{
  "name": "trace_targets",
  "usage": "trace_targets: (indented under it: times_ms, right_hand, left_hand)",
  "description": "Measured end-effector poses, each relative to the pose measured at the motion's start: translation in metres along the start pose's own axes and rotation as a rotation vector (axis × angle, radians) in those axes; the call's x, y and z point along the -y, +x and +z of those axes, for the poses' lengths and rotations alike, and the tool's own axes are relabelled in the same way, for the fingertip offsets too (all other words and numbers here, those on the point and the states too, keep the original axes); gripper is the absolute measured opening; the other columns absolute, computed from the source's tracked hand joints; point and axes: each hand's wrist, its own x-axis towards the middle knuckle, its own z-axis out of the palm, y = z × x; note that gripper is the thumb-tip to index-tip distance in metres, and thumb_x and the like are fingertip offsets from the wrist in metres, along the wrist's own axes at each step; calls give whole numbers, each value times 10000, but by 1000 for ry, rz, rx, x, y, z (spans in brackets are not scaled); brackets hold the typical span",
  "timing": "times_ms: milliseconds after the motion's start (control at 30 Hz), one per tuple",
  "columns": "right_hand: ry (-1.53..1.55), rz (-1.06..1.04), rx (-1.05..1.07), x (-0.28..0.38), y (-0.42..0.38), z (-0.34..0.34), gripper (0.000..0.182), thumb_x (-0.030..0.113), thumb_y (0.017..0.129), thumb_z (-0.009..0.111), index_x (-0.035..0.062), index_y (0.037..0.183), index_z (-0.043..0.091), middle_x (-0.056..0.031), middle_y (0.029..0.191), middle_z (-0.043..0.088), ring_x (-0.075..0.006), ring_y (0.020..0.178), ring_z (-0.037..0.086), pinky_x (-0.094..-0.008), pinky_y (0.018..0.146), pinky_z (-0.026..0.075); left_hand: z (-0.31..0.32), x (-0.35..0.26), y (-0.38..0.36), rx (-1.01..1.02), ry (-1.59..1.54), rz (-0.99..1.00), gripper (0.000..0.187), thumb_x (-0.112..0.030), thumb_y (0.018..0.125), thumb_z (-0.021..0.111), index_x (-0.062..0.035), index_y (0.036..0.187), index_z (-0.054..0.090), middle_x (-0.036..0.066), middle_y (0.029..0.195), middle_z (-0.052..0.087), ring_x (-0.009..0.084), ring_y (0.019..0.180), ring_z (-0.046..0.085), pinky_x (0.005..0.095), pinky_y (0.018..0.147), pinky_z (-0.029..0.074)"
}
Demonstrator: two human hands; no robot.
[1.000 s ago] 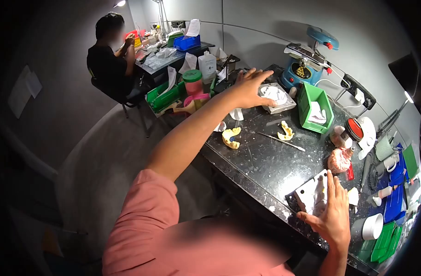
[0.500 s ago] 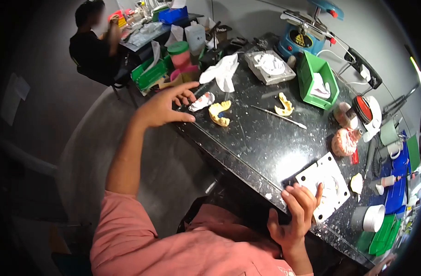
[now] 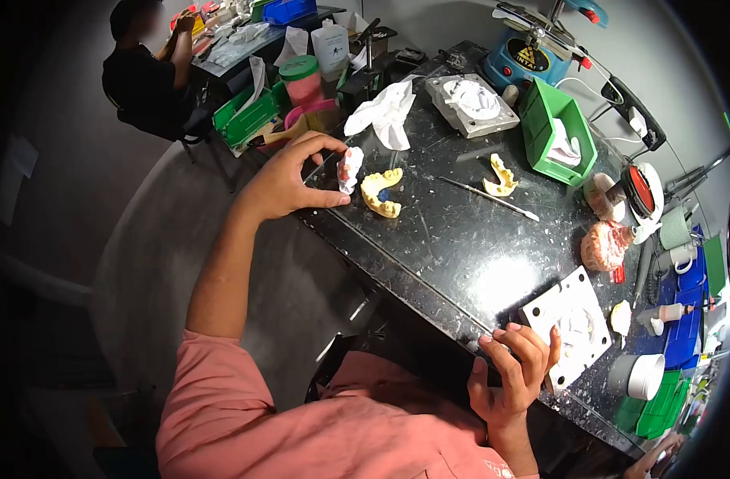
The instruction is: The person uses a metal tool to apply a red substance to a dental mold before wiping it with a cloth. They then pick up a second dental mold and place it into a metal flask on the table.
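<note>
My left hand has its thumb and index finger at the two ends of a small white dental piece with pink patches, pinching it at the table's left edge. Just right of it lies a yellow horseshoe-shaped dental cast. My right hand is loosely curled beside a white mould plate with dark corner holes, fingers apart from the thumb and nothing visible in them. One finger overlaps the plate; whether it touches cannot be told.
A thin tool lies near a second yellow arch. Further back are a crumpled white cloth, a grey mould block and a green bin. A white cup stands at right. A person sits at another bench.
My left thumb and index finger have closed on the white-and-pink dental piece, which has turned more upright. My right hand stays by the plate. The view has shifted slightly.
</note>
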Motion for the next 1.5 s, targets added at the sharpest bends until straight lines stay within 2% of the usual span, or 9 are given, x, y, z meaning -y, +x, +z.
trace_targets:
  times_ms: [300, 400, 633, 800, 967, 1167, 1267, 1333, 1500]
  right_hand:
    - [-1, 10, 2, 2, 0, 0, 302, 100, 643, 672, 157, 939, 692, 8, 961, 608, -184, 984, 586, -468, 1116, 215]
    - [-5, 1, 11, 2, 1, 0, 284, 96, 643, 671, 154, 919, 695, 8, 948, 611, -185, 969, 594, -470, 1118, 213]
    - [6, -9, 27, 6, 3, 0, 252, 69, 644, 656, 149, 880, 695, 2, 900, 616, -189, 933, 606, -482, 1121, 211]
    - [29, -45, 50, 15, 5, 7, 228, 63, 636, 653, 139, 848, 685, -3, 892, 610, -201, 923, 600, -516, 1102, 237]
    - [67, -84, 153, 31, 26, 29, 240, 69, 643, 649, 137, 871, 678, -4, 911, 607, -217, 929, 597, -532, 1092, 243]
    - [64, -93, 217, 58, 58, 52, 198, 72, 679, 641, 113, 870, 678, -41, 933, 612, -243, 961, 591, -549, 1090, 252]
    - [110, -87, 242, 65, 70, 56, 153, 78, 796, 655, 102, 942, 693, -89, 994, 635, -269, 989, 610, -512, 1050, 325]
    - [95, -89, 232, 68, 74, 60, 138, 73, 801, 650, 89, 932, 691, -85, 981, 641, -267, 973, 616, -508, 1033, 343]
    - [77, -106, 216, 67, 74, 65, 111, 78, 819, 638, 81, 919, 685, -85, 963, 652, -265, 950, 626, -503, 1017, 359]
  left_hand:
    - [9, -1, 2, -10, -16, 10, 637, -221, 621, 862, -96, 1175, 574, -3, 1130, 542, 146, 982, 484, 290, 908, 377]
    - [11, 8, 0, -134, -288, 95, 737, -82, 646, 835, -40, 1273, 450, 81, 1201, 564, 164, 1118, 522, 308, 959, 381]
    - [4, 3, -30, -459, -667, 123, 766, 1, 630, 823, -35, 1290, 436, 55, 1109, 556, 120, 971, 552, 276, 901, 432]
    - [-8, 6, -45, -656, -475, 147, 734, 20, 643, 807, -48, 1286, 460, 45, 1093, 551, 119, 918, 552, 294, 878, 458]
    - [-31, 32, -55, -958, 241, 30, 682, 14, 663, 784, -56, 1275, 492, 55, 1107, 565, 144, 926, 556, 288, 814, 463]
    - [-72, 91, -52, -1102, 464, -68, 626, 0, 689, 772, -51, 1249, 498, 75, 1063, 580, 164, 865, 580, 308, 821, 487]
    - [-88, 125, -43, -1143, -66, -53, 642, 37, 705, 750, -36, 1275, 462, 89, 1065, 572, 181, 909, 595, 293, 887, 488]
    - [-103, 149, -40, -993, -829, -189, 610, 110, 736, 649, -3, 1292, 423, 125, 1080, 556, 208, 970, 592, 295, 932, 485]
    - [-136, 231, -29, -947, -1258, -127, 489, 113, 750, 494, 78, 1233, 429, 177, 1117, 529, 242, 1015, 567, 308, 892, 514]
